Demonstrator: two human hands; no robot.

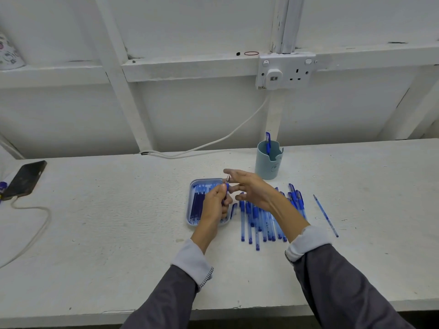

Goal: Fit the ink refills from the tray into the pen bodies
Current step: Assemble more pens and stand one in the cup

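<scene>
At frame centre a pen (227, 184), metal tip up, is pinched in the left hand (215, 203) over the tray (191, 205) of refills (199, 202); the right hand (254, 189) hovers beside the tip, fingers spread, holding nothing. This one looks nearly assembled; next likely calls for tightening the tip, then taking another of the pen bodies (257, 224) lying just right of the tray

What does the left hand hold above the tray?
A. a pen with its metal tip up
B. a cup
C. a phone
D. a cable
A: the left hand grips a pen over the tray, and the pen's metal tip points up.
</scene>
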